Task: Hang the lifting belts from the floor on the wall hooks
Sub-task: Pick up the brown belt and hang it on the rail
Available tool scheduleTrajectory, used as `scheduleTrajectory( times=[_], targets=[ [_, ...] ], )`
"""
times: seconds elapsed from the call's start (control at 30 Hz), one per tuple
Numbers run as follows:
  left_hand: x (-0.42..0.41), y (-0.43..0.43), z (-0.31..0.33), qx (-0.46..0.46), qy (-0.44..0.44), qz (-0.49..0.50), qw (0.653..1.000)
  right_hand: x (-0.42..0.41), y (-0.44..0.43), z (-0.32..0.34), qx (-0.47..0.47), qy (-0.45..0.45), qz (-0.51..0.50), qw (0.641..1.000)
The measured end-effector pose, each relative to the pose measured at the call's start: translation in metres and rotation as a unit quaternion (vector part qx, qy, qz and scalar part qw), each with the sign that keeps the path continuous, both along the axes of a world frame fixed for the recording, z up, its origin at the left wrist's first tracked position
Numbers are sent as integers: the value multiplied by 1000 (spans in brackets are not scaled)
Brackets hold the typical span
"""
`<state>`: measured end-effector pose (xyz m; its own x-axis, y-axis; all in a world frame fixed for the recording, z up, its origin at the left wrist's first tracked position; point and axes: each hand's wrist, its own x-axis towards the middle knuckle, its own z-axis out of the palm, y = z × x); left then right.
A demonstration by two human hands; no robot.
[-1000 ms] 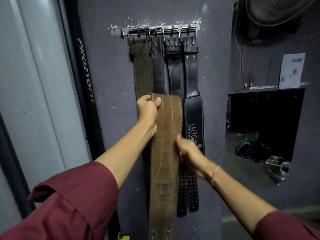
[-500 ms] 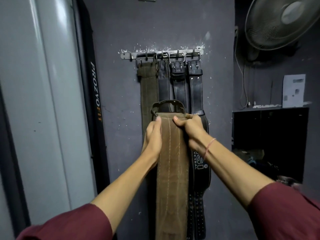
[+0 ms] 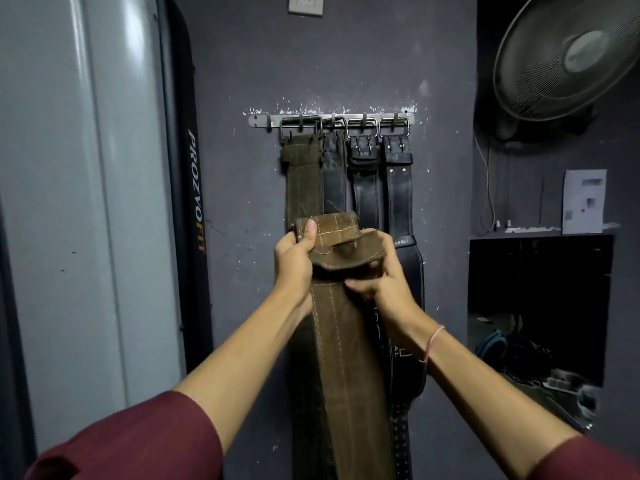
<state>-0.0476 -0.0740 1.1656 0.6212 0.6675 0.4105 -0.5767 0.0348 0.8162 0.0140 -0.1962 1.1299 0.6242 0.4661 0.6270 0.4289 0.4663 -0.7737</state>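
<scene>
I hold a wide brown suede lifting belt (image 3: 346, 358) in front of the wall, its long body hanging down between my arms. My left hand (image 3: 294, 261) grips its upper left edge with the thumb on top. My right hand (image 3: 381, 282) clasps the folded-over top flap from the right. Above, a metal hook rail (image 3: 263, 120) on the dark wall carries several belts by their buckles: an olive belt (image 3: 304, 181) at the left and black leather belts (image 3: 398, 188) to its right. The held belt's buckle is hidden behind my hands.
A tall black pad marked PROZVOFIT (image 3: 194, 188) leans at the left beside a grey pillar (image 3: 69, 202). A wall fan (image 3: 568, 53) hangs at the upper right, a socket (image 3: 305, 4) above the rail, and an opening with clutter (image 3: 540, 341) lies low right.
The view tilted up, so the rail sits lower in frame. The belt's top end has folded forward over my hands, and my right hand has shifted onto that folded flap.
</scene>
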Motion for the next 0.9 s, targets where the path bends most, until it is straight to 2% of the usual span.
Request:
scheduleTrajectory(
  times=[0.2,0.37,0.47,0.53,0.57,0.63,0.7,0.9],
  targets=[
    [-2,6,-4,34,-25,2,999,2,14,8,54,33,28,998],
    [-3,25,-4,38,-32,-6,999,7,29,15,117,136,145,973],
    [-3,35,-6,57,-43,-16,997,14,31,15,129,177,173,960],
    [1,38,-10,83,-44,-36,995,16,34,19,59,168,130,975],
    [4,39,-12,99,-41,-44,993,17,37,22,12,148,76,986],
    [13,43,-15,131,-31,-47,990,19,48,28,-24,114,-39,992],
    [21,50,-14,162,-27,-44,985,27,60,29,-10,89,-92,992],
    [45,66,-6,200,-54,-6,978,63,73,30,20,-34,-145,989]
  ],
)
